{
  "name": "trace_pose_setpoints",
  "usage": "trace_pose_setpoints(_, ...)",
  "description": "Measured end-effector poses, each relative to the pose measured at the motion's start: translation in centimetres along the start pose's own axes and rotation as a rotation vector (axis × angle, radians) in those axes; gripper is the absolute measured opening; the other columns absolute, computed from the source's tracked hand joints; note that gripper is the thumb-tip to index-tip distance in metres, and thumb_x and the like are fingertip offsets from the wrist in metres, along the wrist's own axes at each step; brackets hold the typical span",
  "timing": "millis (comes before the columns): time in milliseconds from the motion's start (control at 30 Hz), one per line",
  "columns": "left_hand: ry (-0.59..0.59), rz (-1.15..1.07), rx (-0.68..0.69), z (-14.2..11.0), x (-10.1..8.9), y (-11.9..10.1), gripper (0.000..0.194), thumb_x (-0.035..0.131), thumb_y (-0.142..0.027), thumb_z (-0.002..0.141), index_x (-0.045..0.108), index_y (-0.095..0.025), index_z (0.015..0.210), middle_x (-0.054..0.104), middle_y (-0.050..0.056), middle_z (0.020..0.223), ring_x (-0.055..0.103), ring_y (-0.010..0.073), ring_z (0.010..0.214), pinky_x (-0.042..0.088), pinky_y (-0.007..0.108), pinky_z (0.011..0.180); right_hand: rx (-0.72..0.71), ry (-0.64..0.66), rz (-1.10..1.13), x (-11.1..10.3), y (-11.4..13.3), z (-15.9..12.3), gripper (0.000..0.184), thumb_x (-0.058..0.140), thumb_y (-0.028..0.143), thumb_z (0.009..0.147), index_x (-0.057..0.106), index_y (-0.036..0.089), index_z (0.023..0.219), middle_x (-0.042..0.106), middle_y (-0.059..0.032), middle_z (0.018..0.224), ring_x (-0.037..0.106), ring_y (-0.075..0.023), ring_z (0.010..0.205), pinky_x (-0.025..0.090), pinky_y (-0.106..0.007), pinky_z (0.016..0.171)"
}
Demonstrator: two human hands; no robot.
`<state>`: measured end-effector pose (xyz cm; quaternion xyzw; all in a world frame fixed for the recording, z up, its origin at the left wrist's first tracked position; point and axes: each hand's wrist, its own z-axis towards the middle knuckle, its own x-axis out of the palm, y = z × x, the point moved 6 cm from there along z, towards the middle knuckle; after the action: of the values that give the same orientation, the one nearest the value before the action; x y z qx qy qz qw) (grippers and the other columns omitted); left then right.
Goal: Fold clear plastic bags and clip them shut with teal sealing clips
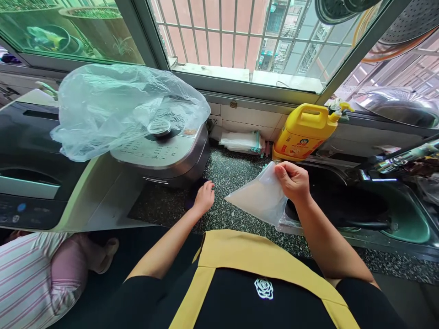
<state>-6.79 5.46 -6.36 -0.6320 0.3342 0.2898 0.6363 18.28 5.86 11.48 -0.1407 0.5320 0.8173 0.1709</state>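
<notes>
A translucent whitish plastic bag (262, 194) hangs from my right hand (295, 180), pinched at its top corner between thumb and fingers. Its pointed corner stretches left over the speckled dark countertop (226, 167). My left hand (205, 198) is closed above the counter, left of the bag and apart from it. The fingers curl inward, and whatever they may hold is hidden. Just behind that hand stands a silver and dark rice cooker (161, 157). A large clear plastic cover (113, 105) drapes over part of its lid.
A stack of flat plastic bags (240, 140) lies against the wall. Beside it stands a yellow jug (302, 132). To the right are a sink (416, 224) and a faucet (394, 160). A dark appliance (30, 160) is at left; a person in striped clothing (30, 278) is below it.
</notes>
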Motion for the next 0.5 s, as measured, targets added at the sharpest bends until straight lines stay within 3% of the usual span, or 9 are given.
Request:
trace_pose_setpoints(100,-0.147,-0.317,0.16,0.7,-4.1,-4.0,0.024,0.038,-0.019,0.087,0.059,-0.016,0.099,0.065,0.011,0.106,0.061,0.0198,0.102,0.047,0.037,0.092,-0.007,0.007,-0.021,0.2,0.3,0.2,0.051,0.049,0.065,0.08,0.051,0.02,0.058,0.037,0.0029,0.05,0.029,-0.0087,0.046,0.026,-0.024,0.045)
trace_pose_setpoints(167,-0.176,-0.478,0.273,0.7,-7.1,-7.3,0.027,0.041,-0.031,0.09,0.062,-0.016,0.094,0.068,0.009,0.097,0.062,0.0186,0.093,0.049,0.034,0.088,-0.013,0.016,-0.028,0.4,0.5,0.3,0.052,0.047,0.066,0.08,0.05,0.02,0.058,0.036,0.0032,0.05,0.028,-0.0085,0.046,0.026,-0.024,0.045)
trace_pose_setpoints(267,-0.083,-0.565,0.445,0.2,-10.1,-12.3,0.028,0.049,-0.038,0.088,0.065,-0.016,0.091,0.069,0.009,0.093,0.063,0.0178,0.091,0.048,0.032,0.085,-0.023,0.005,-0.026,0.7,0.8,0.4,0.052,0.046,0.067,0.081,0.049,0.02,0.058,0.037,0.0032,0.051,0.029,-0.0084,0.047,0.026,-0.024,0.045)
trace_pose_setpoints(367,0.014,-0.544,0.553,-0.4,-10.9,-15.8,0.023,0.06,-0.036,0.082,0.066,-0.015,0.09,0.07,0.009,0.09,0.063,0.0172,0.086,0.049,0.031,0.08,-0.029,-0.006,-0.016,0.7,0.9,0.4,0.051,0.047,0.065,0.081,0.049,0.02,0.059,0.038,0.0033,0.051,0.03,-0.0082,0.047,0.026,-0.024,0.045)
trace_pose_setpoints(500,0.031,-0.486,0.632,-0.4,-10.2,-17.4,0.014,0.059,-0.026,0.083,0.065,-0.016,0.076,0.068,0.005,0.075,0.06,0.0147,0.073,0.049,0.03,0.07,-0.026,-0.011,-0.013,0.3,0.8,0.3,0.05,0.047,0.064,0.081,0.05,0.019,0.059,0.041,0.0028,0.052,0.031,-0.0085,0.048,0.028,-0.024,0.046)
